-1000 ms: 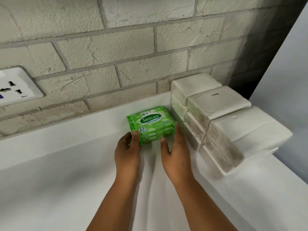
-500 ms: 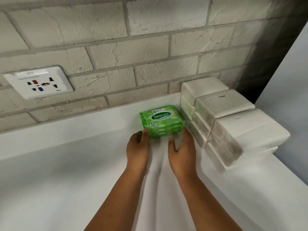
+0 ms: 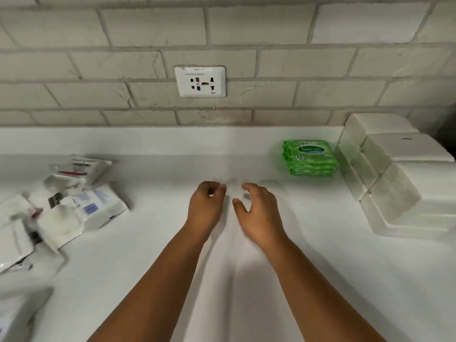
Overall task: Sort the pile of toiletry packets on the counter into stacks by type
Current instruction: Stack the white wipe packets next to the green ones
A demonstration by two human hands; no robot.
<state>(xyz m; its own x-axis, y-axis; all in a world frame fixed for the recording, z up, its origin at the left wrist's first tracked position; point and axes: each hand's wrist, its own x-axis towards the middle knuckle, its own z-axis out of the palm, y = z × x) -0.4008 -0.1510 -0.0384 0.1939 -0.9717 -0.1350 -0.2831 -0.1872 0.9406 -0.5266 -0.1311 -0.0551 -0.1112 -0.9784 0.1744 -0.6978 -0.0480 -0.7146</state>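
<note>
A stack of green Sanicare wipe packets (image 3: 309,157) stands on the white counter (image 3: 246,280) at the right, beside a block of stacked white tissue packs (image 3: 392,174). At the left lies a loose pile of white packets (image 3: 74,208) with blue and red print. My left hand (image 3: 206,206) and my right hand (image 3: 257,209) hover over the middle of the counter, fingers loosely curled, holding nothing. Both hands are well left of the green stack.
A white wall socket (image 3: 200,81) sits in the brick wall above the counter. Another white packet or box edge (image 3: 14,314) shows at the bottom left corner.
Both hands have let go of the green stack and drawn back to the left. The view has swung left, bringing the loose white packets into sight.
</note>
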